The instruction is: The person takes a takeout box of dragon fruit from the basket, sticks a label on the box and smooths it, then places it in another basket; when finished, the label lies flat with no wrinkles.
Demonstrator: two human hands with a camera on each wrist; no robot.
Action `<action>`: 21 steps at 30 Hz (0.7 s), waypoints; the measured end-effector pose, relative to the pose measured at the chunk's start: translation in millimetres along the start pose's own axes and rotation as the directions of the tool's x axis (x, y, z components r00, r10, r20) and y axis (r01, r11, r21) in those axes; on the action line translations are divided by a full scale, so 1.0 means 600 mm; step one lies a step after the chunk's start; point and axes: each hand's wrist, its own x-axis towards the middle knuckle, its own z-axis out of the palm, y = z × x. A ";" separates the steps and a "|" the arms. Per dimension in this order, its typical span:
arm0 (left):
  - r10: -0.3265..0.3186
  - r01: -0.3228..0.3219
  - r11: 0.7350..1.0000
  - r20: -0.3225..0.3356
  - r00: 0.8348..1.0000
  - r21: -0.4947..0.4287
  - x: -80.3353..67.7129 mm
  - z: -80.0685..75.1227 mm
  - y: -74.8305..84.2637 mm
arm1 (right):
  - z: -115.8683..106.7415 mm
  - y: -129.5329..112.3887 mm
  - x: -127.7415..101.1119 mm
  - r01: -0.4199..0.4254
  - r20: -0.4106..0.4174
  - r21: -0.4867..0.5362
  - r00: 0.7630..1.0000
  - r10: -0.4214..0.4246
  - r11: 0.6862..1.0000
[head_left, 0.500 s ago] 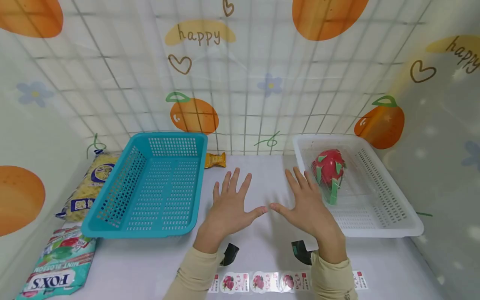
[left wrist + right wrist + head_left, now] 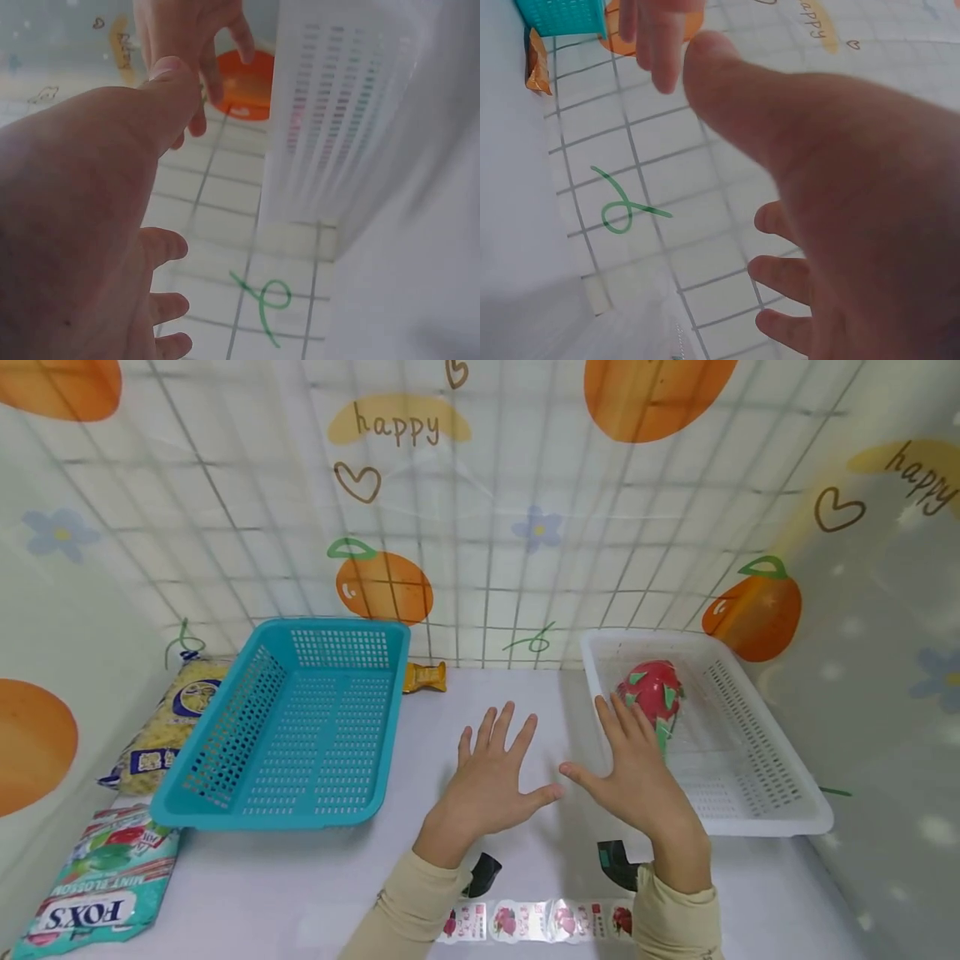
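Note:
Both hands hover palm-down with fingers spread over the white table [image 2: 270,877], holding nothing. My left hand [image 2: 497,772] is between the two baskets. My right hand [image 2: 632,768] reaches over the near left rim of the white basket [image 2: 780,814], its fingertips just short of the red dragon fruit [image 2: 651,689] lying inside. An empty teal basket [image 2: 285,727] sits to the left. In the left wrist view my left hand [image 2: 90,225] fills the left side, with the white basket [image 2: 352,127] beyond. The right wrist view is mostly my right hand [image 2: 832,187].
A yellow snack bag [image 2: 161,731] and a FOX'S mint bag [image 2: 90,889] lie left of the teal basket. A small gold wrapper [image 2: 425,677] lies by the back wall. A strip of fruit stickers [image 2: 540,920] runs along the near edge. Patterned grid walls [image 2: 480,527] enclose the table.
Both hands have shifted right and slightly forward. The right hand now reaches over the white basket's rim toward the dragon fruit.

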 end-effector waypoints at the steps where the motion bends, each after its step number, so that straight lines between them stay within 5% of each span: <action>1: 0.007 -0.007 1.000 0.001 1.000 0.003 0.001 0.002 0.004 | -0.002 0.001 -0.001 -0.003 -0.004 0.001 1.000 0.003 1.000; 21: 0.092 -0.091 0.996 0.017 0.996 -0.006 0.029 0.035 0.074 | -0.048 0.055 -0.027 -0.019 -0.040 0.001 0.999 0.019 1.000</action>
